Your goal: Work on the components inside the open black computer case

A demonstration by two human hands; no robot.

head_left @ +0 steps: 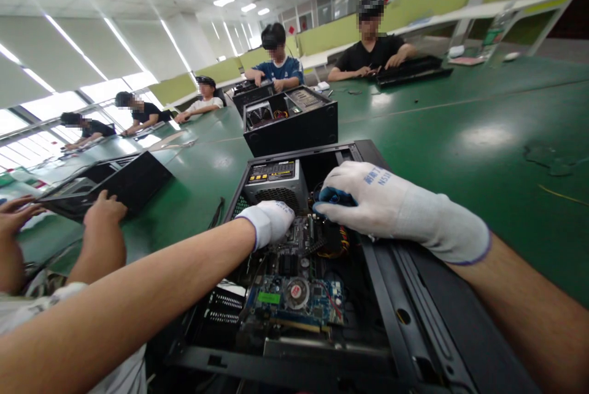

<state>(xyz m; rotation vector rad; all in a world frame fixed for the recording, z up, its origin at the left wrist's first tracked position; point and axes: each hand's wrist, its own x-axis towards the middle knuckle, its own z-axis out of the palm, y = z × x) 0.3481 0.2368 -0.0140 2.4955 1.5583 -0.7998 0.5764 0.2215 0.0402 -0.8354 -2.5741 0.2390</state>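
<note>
We are holding both hands over the open black computer case (421, 314), and the main board (301, 237) is lying in it, at the middle of the frame. Our left hand (272, 223) is nearer, touching or almost touching the board's top part. From its fingers, the board is stretching down and to the right. Our right hand (368, 200) is sitting up and to the right of the board, by some dark wires (315, 193). The blue card (322, 296) is lying below both hands, its long side going from left to right across the frame. The big power box (275, 174) is sitting just above our left hand. Red and yellow wires (341, 243) are bunching under our right hand. Our right hand is curling its fingers down, but both hands' fingertips are hiding, so we cannot tell if either is pinching anything.
</note>
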